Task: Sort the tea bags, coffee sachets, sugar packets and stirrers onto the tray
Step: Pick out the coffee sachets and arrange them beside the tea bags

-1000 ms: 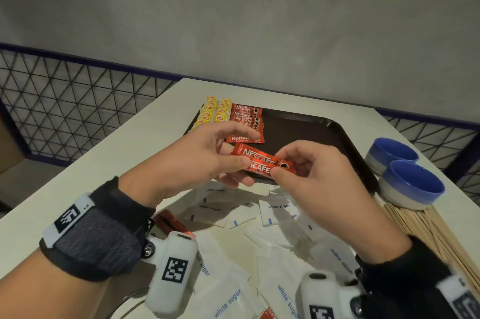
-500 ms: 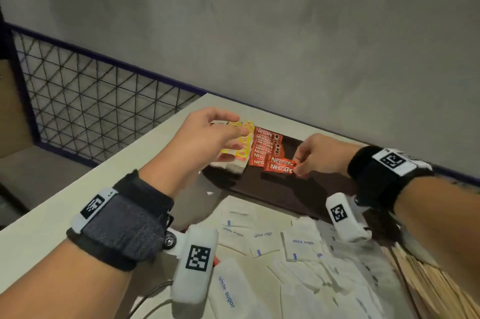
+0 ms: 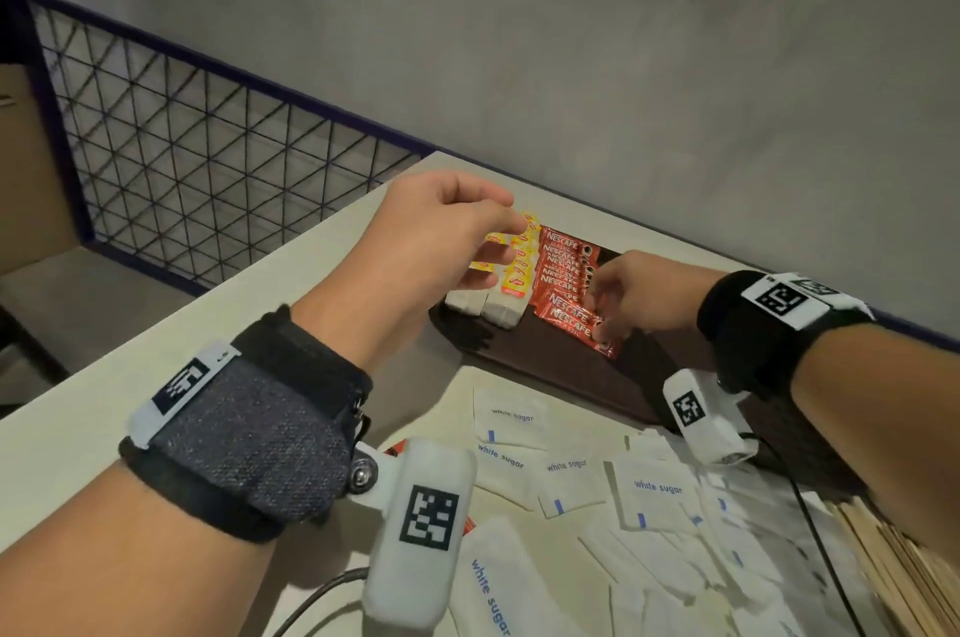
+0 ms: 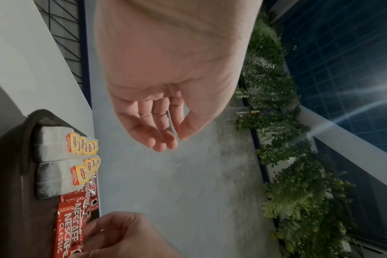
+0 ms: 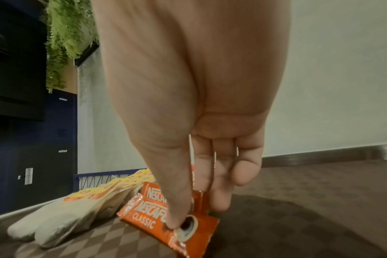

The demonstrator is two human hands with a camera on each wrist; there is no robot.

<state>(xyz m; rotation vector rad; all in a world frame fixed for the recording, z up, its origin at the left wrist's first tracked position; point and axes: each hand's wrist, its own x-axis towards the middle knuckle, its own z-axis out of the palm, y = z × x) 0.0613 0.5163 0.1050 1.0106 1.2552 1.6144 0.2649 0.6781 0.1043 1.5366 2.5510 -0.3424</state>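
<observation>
Coffee sachets (image 3: pixel 566 280) are lying in an overlapping red row at the far left corner of the dark tray (image 3: pixel 540 361), and we are pinching the nearest one (image 5: pixel 166 221) with our right hand (image 3: pixel 641 296). In the right wrist view our thumb is pressing down on the cup printed at the sachet's end while the fingers (image 5: pixel 219 192) are curling in behind it, so the hand is clamped on that sachet, which is resting against the tray's checkered floor and leaning on the sachets behind it.

Just left of the red row, the tea bags (image 3: pixel 501 283) are sitting in two white stacks with yellow tags fanned over them, touching the sachets' edge. We are holding our left hand (image 3: pixel 441 241) above those tea bags; in the left wrist view its fingers (image 4: pixel 157 132) are loosely curled with the thumb close to them, and they are holding nothing.

On the white table (image 3: pixel 156 340) in front of the tray, the sugar packets (image 3: pixel 654 496) are lying scattered in a loose heap, some overlapping, each printed "white sugar". At the lower right edge the wooden stirrers (image 3: pixel 904 563) are lying in a bundle beside the packets, only partly in view. We are wearing dark bands with white marker tags on both wrists.
</observation>
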